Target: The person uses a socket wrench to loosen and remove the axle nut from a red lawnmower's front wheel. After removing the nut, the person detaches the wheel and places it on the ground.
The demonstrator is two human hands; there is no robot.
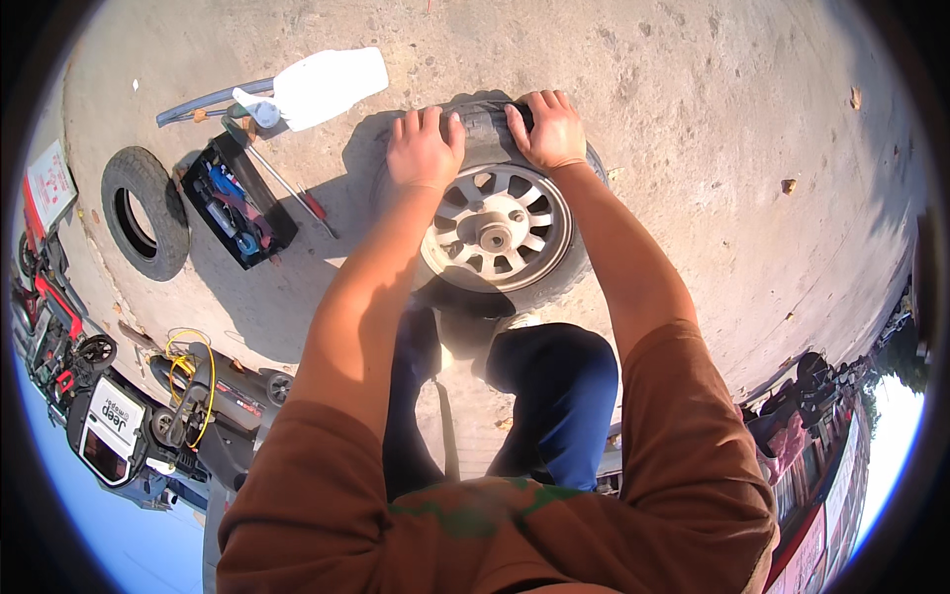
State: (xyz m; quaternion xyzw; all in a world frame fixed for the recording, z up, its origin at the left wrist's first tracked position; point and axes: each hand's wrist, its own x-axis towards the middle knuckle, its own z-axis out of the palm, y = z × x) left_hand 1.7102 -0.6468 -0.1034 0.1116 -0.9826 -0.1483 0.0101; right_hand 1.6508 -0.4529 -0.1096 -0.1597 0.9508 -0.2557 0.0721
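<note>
In front of my knees is a car wheel (498, 230) with a pale spoked rim facing me and a dark tyre (487, 137) around it. My left hand (426, 150) grips the tyre's far edge at the left, its fingers bent over the tread and the thumb apart. On the far edge to the right, my right hand (547, 131) holds the same tyre, fingers over the tread and thumb turned inward. Both arms reach straight out to it. The fingertips and the wheel's back side are hidden.
Left of the wheel stand a black toolbox (236, 203) with tools inside and a loose small tyre (145, 213). A red-handled screwdriver (311, 203) leans by the box. Beyond lies a white plastic container (332, 84). Parked ride-on toy vehicles (109, 426) line the lower left.
</note>
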